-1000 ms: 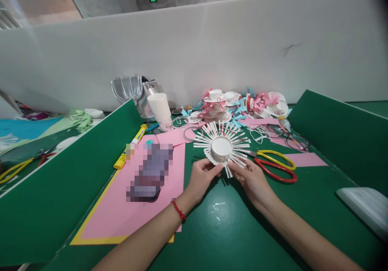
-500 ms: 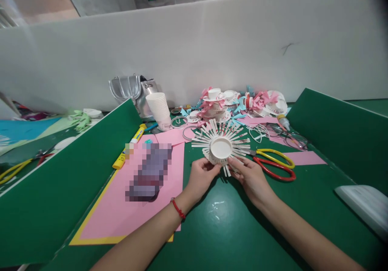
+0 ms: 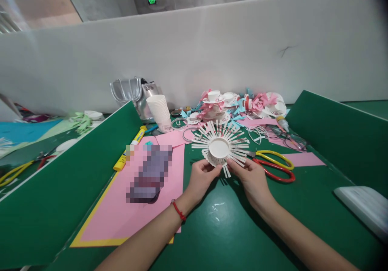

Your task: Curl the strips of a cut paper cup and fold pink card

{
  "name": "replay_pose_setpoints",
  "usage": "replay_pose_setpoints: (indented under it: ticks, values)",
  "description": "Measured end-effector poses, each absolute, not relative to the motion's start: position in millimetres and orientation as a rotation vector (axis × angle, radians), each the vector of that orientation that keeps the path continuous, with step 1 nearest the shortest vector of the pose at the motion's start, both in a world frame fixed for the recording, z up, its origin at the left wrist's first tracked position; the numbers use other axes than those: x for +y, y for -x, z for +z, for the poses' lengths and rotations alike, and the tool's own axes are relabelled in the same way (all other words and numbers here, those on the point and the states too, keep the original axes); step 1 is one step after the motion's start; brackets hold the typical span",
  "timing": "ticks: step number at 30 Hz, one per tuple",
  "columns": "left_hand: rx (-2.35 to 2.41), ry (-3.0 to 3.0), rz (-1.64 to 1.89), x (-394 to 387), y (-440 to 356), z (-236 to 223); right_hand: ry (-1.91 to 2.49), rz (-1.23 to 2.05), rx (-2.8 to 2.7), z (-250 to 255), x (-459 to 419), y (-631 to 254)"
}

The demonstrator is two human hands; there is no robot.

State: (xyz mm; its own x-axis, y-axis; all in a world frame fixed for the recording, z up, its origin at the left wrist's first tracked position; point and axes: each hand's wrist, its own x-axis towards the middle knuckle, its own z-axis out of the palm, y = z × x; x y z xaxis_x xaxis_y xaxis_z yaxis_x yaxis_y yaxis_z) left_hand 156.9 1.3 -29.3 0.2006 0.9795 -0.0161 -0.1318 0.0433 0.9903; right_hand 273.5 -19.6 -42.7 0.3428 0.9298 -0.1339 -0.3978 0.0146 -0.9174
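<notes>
Between my two hands is a white paper cup [image 3: 219,148] whose wall is cut into many narrow strips, fanned out flat like rays around its round base. My left hand [image 3: 203,176] pinches the lower left edge, where strips are curled into a scalloped rim. My right hand [image 3: 247,176] grips strips at the lower right, thumb on top. A few strips point down between the thumbs. Just right of the cup lie scissors [image 3: 274,165] with one yellow and one red handle, their blades partly hidden behind the strips.
Pink paper [image 3: 112,216] over a yellow sheet lies left, with a blurred-out phone [image 3: 151,174] and a yellow glue stick [image 3: 129,150]. Behind stand stacked paper cups [image 3: 159,111], a silver bag [image 3: 133,95] and finished paper-cup crafts [image 3: 215,107]. Glasses [image 3: 294,141] lie right; green dividers [image 3: 342,133] flank both sides.
Both hands keep their hold on the cut cup. The cup has tilted and shifted very slightly left, and my right fingers have shifted a little along the strips.
</notes>
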Motion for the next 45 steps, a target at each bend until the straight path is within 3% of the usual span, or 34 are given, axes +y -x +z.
replay_pose_setpoints:
  ticks: [12,24,30,45]
  values:
    - [1.063,-1.119,1.152,4.5,-156.2,-33.8,1.119,1.281,-0.739,-35.3,-17.6,-275.9]
    - [1.101,-1.154,1.174,4.2,-156.1,-33.2,1.193,0.92,-1.02,-29.1,-25.9,-278.4]
    - [0.997,-1.032,1.104,9.2,-152.8,-41.8,1.201,1.06,-1.088,-33.1,-24.5,-276.5]
    - [0.975,-1.066,1.081,10.3,-152.2,-45.5,1.213,1.025,-1.087,-33.8,-25.7,-274.8]
